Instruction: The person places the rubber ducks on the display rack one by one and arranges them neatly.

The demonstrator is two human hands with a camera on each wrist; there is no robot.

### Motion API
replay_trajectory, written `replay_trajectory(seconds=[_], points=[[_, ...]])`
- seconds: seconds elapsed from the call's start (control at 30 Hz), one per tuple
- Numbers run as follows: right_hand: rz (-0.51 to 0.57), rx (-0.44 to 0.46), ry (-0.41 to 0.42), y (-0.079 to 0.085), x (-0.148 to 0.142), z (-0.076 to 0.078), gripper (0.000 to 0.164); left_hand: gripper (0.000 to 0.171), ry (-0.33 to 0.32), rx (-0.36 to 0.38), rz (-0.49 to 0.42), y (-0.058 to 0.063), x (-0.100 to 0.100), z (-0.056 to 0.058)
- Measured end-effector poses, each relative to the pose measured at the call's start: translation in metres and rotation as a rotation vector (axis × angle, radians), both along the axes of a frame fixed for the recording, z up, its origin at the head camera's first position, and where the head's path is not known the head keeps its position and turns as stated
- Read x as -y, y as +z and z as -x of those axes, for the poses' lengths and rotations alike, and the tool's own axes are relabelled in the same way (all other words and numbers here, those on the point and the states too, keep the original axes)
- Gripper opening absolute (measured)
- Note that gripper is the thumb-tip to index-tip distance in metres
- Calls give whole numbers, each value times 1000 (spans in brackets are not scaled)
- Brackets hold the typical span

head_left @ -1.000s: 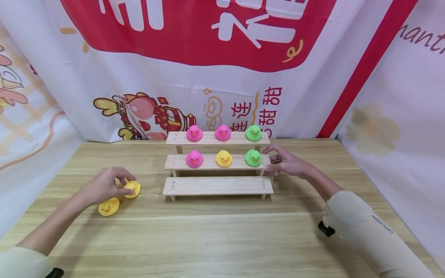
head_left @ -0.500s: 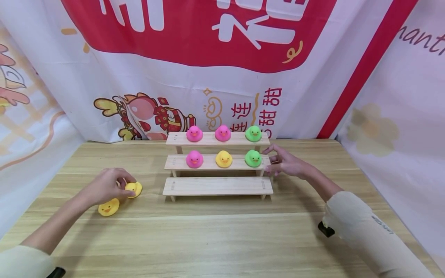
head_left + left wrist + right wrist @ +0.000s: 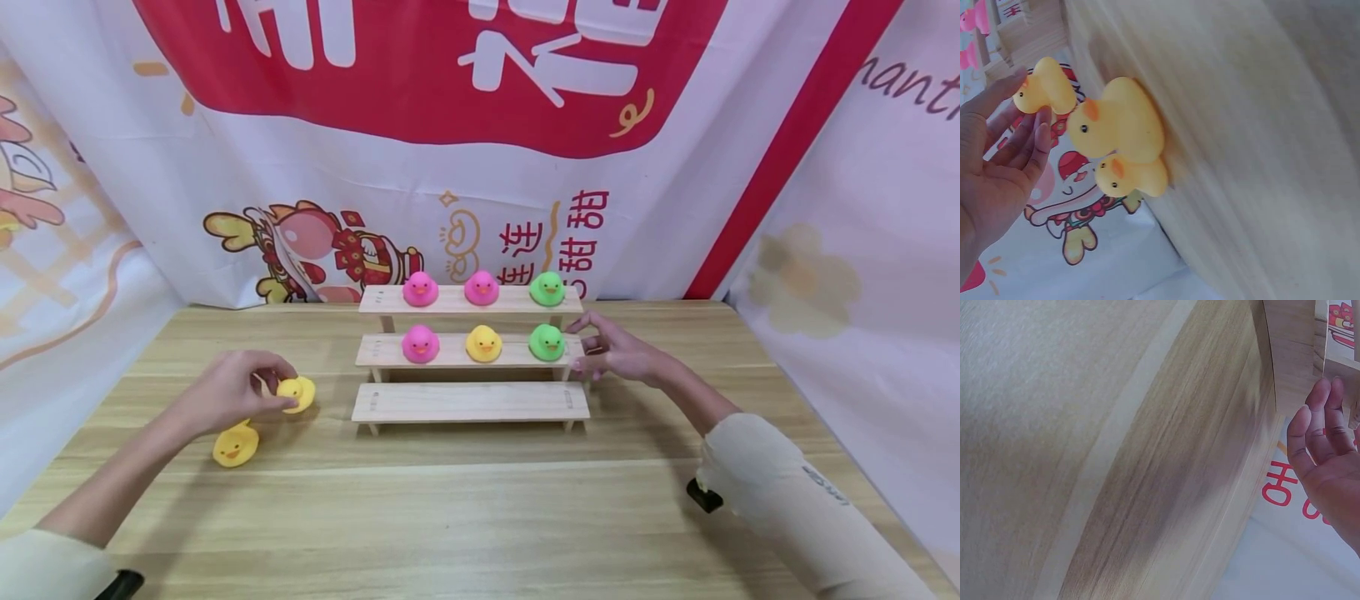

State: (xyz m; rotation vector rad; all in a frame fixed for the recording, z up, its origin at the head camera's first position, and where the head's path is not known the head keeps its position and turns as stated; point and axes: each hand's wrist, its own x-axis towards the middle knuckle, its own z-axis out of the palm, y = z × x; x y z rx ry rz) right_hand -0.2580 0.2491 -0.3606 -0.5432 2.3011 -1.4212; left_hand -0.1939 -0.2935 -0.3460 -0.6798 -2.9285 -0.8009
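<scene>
My left hand (image 3: 272,392) pinches a small yellow duck (image 3: 298,393) just above the wooden table (image 3: 480,517), left of a three-step wooden stand (image 3: 471,401). In the left wrist view the held duck (image 3: 1044,94) sits between thumb and fingers (image 3: 1040,134), with two more yellow ducks (image 3: 1119,125) (image 3: 1133,177) on the table beside it. The head view shows one of them (image 3: 236,446) clearly. My right hand (image 3: 592,346) rests with straight fingers (image 3: 1316,419) at the right end of the stand's middle step.
The top step carries two pink ducks (image 3: 420,288) (image 3: 481,287) and a green one (image 3: 547,287). The middle step carries a pink (image 3: 421,343), a yellow (image 3: 483,342) and a green duck (image 3: 547,342). Printed banners (image 3: 480,167) close off the back and sides.
My left hand has lifted its yellow duck a little and moved it right, toward the stand. The right hand has stayed where it was.
</scene>
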Motion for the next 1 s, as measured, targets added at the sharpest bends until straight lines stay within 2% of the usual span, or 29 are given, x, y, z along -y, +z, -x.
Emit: replay_trajectory(seconds=[0.1,0.23,0.53,1.0], points=[[6,2,4,0,0,0,55,27,-17,-79,-17,5,-4,-2],[5,3,4,0,-1,0,56,27,-58,-124,-58,9,-10,-4],[9,7,3,0,-1,-1,57,25,-129,-109,-183,13,-26,-8],[20,5,10,-1,-1,-1,57,26,-208,-133,-222,16,-60,-7]])
